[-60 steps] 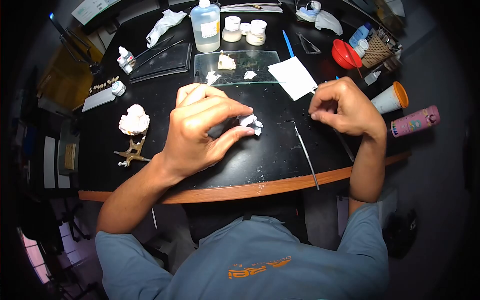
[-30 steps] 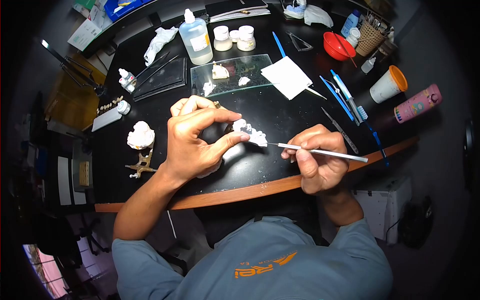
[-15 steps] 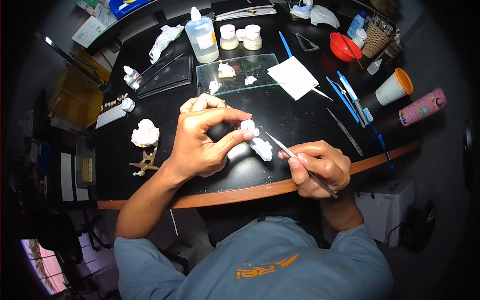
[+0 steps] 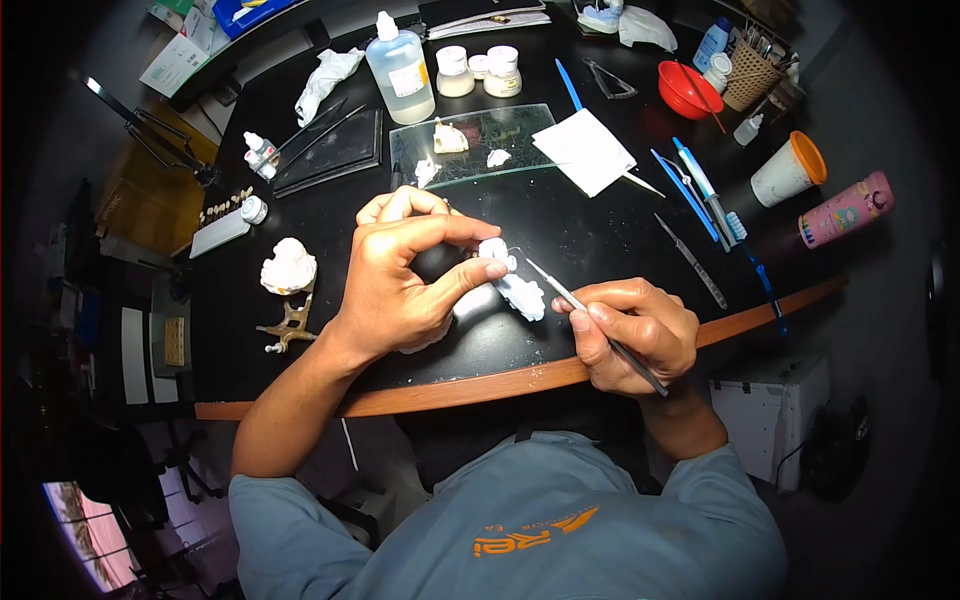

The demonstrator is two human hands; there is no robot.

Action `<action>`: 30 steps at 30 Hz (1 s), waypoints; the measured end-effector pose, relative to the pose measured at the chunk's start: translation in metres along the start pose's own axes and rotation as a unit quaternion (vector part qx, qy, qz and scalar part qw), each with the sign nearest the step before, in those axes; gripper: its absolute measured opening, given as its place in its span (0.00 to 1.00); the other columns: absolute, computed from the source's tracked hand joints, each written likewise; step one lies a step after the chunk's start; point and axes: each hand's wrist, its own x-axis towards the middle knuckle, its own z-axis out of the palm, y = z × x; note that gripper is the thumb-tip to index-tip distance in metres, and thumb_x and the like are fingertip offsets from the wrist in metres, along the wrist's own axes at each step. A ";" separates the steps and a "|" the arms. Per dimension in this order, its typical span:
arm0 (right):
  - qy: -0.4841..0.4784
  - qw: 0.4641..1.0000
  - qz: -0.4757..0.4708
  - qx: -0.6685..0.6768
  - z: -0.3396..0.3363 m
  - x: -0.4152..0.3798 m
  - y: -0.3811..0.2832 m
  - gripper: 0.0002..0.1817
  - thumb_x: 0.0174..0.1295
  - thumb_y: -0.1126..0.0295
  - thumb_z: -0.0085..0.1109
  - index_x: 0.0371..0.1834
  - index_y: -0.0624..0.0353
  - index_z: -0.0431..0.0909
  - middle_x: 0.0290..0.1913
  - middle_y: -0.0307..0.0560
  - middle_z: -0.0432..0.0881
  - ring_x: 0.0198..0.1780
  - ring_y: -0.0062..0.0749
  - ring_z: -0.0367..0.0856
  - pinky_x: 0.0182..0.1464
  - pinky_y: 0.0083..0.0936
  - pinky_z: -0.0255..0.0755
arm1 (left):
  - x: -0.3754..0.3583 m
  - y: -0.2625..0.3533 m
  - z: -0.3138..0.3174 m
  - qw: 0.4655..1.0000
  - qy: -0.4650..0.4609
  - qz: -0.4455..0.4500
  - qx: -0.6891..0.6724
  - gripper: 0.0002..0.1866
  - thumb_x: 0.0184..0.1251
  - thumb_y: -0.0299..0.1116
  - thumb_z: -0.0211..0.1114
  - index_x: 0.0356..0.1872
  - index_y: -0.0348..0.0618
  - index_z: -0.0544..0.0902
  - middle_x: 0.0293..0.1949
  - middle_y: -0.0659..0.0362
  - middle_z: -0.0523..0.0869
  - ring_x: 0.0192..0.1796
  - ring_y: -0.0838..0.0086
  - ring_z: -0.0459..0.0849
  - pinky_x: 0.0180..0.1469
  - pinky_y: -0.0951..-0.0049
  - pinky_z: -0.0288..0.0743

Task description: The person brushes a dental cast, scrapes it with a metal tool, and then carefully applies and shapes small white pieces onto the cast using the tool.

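Observation:
Between its thumb and index finger, my left hand (image 4: 415, 265) pinches a small white piece (image 4: 495, 252) that looks like a dental cast. Just below that piece is a crumpled white lump (image 4: 522, 298), perhaps tissue; whether they touch is unclear. My right hand (image 4: 635, 335) is closed around a slim metal carving tool (image 4: 560, 290), whose tip points up and left, close to the white piece but apart from it. Part of another white object shows beneath my left hand, mostly hidden by the palm.
A white cast (image 4: 288, 268) and a brown metal frame (image 4: 290, 325) lie left. Beyond my hands is a glass plate (image 4: 500, 125) with small pieces, near a clear bottle (image 4: 402, 80) and jars (image 4: 503, 75). Brushes, a scalpel-like tool (image 4: 690, 260) and a cup (image 4: 785, 175) are right.
My right hand and its tool have shifted very slightly left and up. My left hand keeps its pinch on the white piece. The whole view has moved a little.

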 end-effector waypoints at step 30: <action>-0.014 0.987 0.113 -0.111 -0.015 -0.002 0.011 0.07 0.57 0.85 0.71 0.37 0.65 0.86 0.34 0.48 0.86 0.30 0.36 0.88 0.32 0.27 0.81 | 0.002 0.003 -0.002 0.993 0.023 0.066 0.093 0.17 0.48 0.31 0.89 0.40 0.41 0.93 0.40 0.59 0.95 0.46 0.67 0.86 0.59 0.65 0.72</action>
